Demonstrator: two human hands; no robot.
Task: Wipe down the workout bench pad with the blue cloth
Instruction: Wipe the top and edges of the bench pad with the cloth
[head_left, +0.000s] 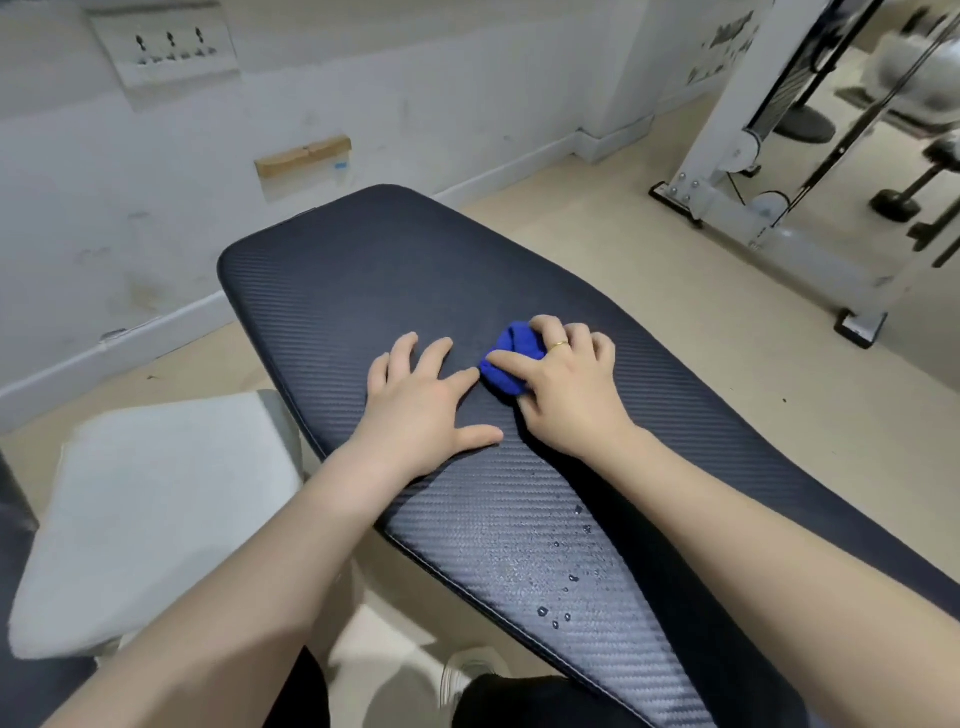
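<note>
Fingers of right hand (566, 395) are curling over blue cloth (506, 364) on bench pad (332, 280); left hand (421, 400), at nine o'clock, is lying flat, fingers spread

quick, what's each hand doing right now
Left hand: open, flat on the bench pad.
Right hand: fingers curled over the blue cloth.

Blue cloth (506, 364) bunched mid-pad; bench pad (374, 280) dark, carbon-weave texture, water droplets near end.
</note>
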